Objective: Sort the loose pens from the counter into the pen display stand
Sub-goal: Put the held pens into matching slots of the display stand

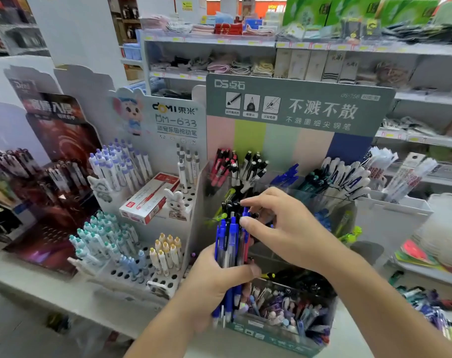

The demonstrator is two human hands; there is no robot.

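Two stand headers [297, 104] read "DS-75A" and, leftward, "DM-633".

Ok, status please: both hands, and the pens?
Left hand grips pen bundle. Right hand picking at its tops. Clear display stand just behind, nothing blocking.

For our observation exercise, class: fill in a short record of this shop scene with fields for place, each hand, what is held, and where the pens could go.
place: shop counter with pen displays
left hand: grips a bundle of pens, mostly blue, upright
right hand: fingers pinch at the top of the bundle
pen display stand: clear compartments with red, black, blue and white pens
neighbouring stand: white pens in holes
front box: mixed small items
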